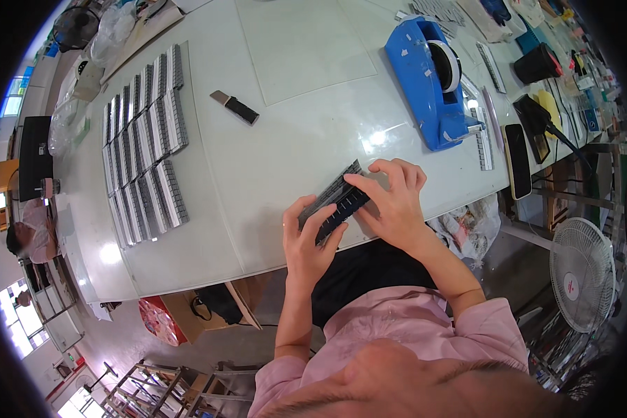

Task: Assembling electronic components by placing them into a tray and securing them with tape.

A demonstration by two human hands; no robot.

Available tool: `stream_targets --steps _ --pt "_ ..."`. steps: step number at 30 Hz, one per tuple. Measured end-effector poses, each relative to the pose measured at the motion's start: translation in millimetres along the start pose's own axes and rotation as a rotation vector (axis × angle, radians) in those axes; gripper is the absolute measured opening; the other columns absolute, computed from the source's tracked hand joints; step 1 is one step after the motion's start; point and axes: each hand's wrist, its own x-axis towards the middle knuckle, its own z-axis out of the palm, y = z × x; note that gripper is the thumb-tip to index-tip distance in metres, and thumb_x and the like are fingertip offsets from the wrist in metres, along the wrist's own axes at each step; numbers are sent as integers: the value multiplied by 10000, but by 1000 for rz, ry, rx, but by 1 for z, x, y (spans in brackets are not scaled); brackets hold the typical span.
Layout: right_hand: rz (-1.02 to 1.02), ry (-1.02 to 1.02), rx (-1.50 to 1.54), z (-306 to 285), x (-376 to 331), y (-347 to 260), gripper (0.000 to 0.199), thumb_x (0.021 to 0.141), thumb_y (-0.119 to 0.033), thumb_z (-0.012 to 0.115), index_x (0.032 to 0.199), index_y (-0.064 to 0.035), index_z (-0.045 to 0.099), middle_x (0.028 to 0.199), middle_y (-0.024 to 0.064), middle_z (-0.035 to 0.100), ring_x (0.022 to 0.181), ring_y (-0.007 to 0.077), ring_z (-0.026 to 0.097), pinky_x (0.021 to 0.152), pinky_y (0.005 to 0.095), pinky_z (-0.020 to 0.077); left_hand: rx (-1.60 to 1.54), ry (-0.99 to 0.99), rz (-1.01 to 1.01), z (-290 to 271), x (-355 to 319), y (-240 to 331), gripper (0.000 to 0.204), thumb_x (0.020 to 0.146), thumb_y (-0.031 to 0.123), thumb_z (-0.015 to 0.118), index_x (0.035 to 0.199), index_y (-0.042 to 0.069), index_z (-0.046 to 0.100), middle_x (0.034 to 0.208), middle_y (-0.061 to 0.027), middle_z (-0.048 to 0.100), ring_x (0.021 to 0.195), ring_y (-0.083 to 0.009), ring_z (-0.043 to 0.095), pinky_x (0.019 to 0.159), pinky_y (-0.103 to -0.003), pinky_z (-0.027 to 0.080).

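A blue tape dispenser, rows of grey strips, a black phone, a white fan.

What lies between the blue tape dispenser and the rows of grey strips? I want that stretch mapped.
In the head view, one small black-and-tan tool on otherwise bare white table.

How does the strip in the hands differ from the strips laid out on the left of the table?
The held strip is single and gripped by the left hand and right hand; the laid-out strips lie untouched in rows. The held strip lies slanted at the table's near edge; the rows sit side by side. Both are grey, segmented bars.
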Motion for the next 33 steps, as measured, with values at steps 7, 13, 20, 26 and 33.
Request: stream_targets --steps 7,13,20,26,33 --pt "-37 7 -46 1 1 1 522 705 -185 818 1207 -246 689 1255 42 518 1157 312 452 988 482 287 -12 8 14 0 0 -1 471 678 49 885 1111 128 718 1285 -131 567 1083 -295 619 863 -387 541" --pt "-59 14 -51 1 3 2 532 698 -179 812 1211 -246 684 1253 31 523 1153 297 465 981 474 294 -18 1 2 1 0 0 457 698 70 883 1118 141 718 1287 -125 562 1083 -302 618 853 -396 547" --pt "-73 25 -31 2 3 2 515 691 -150 797 1184 -249 686 1251 26 533 1138 295 478 975 476 300 -15 -7 5 0 0 0 445 711 86 879 1123 148 719 1282 -120 564 1095 -313 609 851 -408 553" --pt "-113 6 -10 5 -1 3 384 683 -117 777 1034 -230 666 1243 16 541 1130 293 489 969 479 304 -26 -3 0 0 -1 0 449 712 100 882 1126 149 717 1289 -120 566 1101 -318 608 853 -406 551" --pt "-133 -34 3 1 1 4 361 667 -115 781 991 -196 645 1154 -19 607 1081 255 530 940 466 307 -53 36 24 -1 3 2 576 696 139 904 1220 118 667 1296 -131 564 1121 -322 615 873 -415 554"
